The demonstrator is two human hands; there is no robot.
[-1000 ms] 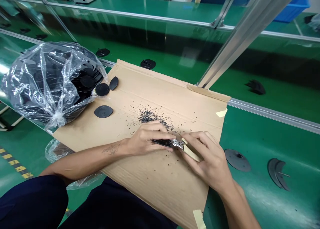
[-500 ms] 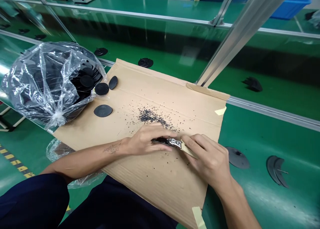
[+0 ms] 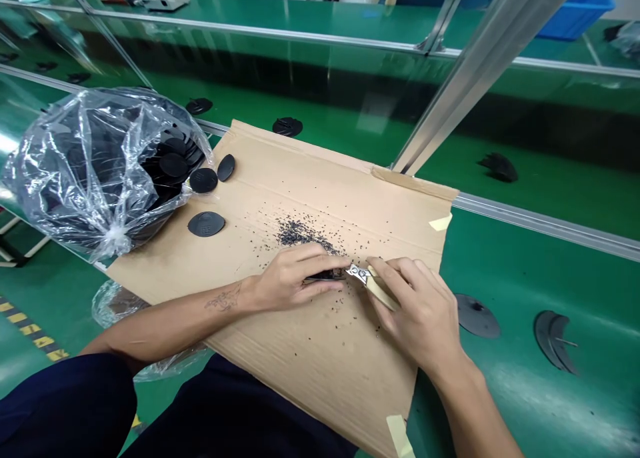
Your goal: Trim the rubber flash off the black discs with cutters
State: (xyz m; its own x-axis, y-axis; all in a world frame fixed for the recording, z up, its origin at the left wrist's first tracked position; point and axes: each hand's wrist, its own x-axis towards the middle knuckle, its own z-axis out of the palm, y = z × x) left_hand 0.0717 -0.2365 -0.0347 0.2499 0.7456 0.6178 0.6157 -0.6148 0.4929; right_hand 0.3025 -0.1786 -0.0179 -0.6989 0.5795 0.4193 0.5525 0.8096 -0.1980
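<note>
My left hand (image 3: 295, 278) grips a dark, flat plastic piece (image 3: 325, 275), mostly hidden by my fingers. My right hand (image 3: 420, 315) holds small side cutters (image 3: 359, 273) with a metal head and cream handles, their jaws against that piece. Both hands rest just above a sheet of tan cardboard (image 3: 320, 371). Black plastic crumbs (image 3: 300, 232) lie scattered on it, densest just beyond my hands. Several black discs (image 3: 206, 224) lie on the cardboard further left, next to a clear plastic bag (image 3: 100, 171) full of similar discs.
The cardboard, fixed with yellowish tape (image 3: 441, 223), lies on a green workbench (image 3: 550, 278) with an aluminium rail (image 3: 545, 225). Dark cut parts (image 3: 477, 317) lie right of it. An aluminium post (image 3: 480, 71) rises beyond it. A blue crate (image 3: 575, 11) stands far back.
The cutters' metal head shows more clearly between my hands, and my fingers have shifted slightly around it. The view has drifted a little; the discs and crumbs have not moved.
</note>
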